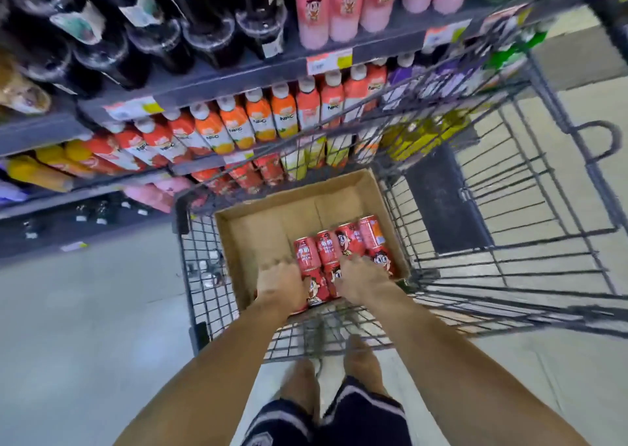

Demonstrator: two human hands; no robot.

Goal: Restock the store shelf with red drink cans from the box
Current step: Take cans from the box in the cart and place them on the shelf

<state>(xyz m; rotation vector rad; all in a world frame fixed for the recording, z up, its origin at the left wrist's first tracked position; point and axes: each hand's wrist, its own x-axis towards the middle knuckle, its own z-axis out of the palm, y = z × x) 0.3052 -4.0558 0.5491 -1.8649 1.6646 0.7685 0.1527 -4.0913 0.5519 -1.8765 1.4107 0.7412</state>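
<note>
An open cardboard box (265, 231) sits in a wire shopping cart (475, 252). Several red drink cans (339, 245) lie on their sides in the box's near right part. My left hand (283, 284) is down on the near left cans, fingers curled around one. My right hand (362, 281) lies over the near right cans, fingers wrapped on a can. The cans under both palms are mostly hidden. The left half of the box shows bare cardboard.
Store shelves (217, 82) rise at the left and ahead, packed with dark bottles, pink bottles (326, 7) and orange juice bottles (238, 126). Red cans (244, 175) stand on a lower shelf behind the cart rim. Grey floor (85, 309) lies to the left.
</note>
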